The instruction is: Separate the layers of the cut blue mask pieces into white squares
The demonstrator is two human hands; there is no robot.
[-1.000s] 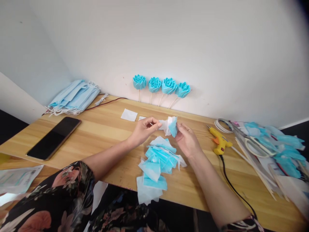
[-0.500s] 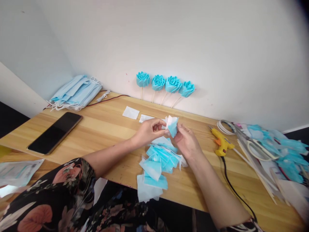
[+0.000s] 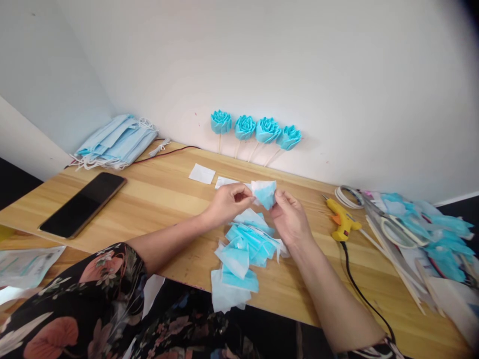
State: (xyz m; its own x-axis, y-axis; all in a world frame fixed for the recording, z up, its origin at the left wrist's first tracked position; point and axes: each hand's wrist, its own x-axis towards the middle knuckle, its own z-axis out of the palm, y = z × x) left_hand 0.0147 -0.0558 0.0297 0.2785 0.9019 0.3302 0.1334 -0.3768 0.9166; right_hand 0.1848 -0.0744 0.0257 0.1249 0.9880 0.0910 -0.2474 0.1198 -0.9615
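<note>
Between my two hands is a small blue-and-white piece of mask fabric [image 3: 265, 193], held up over the wooden table. My left hand [image 3: 230, 202] pinches its left edge with thumb and forefinger. On the other side, my right hand [image 3: 292, 217] grips its right edge, thumb to the front. Just below lies a loose pile of cut blue and white fabric pieces [image 3: 254, 242], reaching the table's near edge. Beyond my hands, several blue fabric roses [image 3: 268, 130] on thin sticks lean against the wall.
Blue face masks [image 3: 114, 142] are stacked at the back left, behind a phone [image 3: 84, 204]. White rectangles [image 3: 202, 173] lie behind my left hand. To the right are a yellow glue gun [image 3: 342, 219] with its cord, white tape rolls [image 3: 350, 197], scissors [image 3: 402, 232] and blue scraps [image 3: 449, 249].
The fabric piece, gathered and crumpled before, is now spread flatter with more of its blue side showing. My left fingers have shifted slightly left and down along it.
</note>
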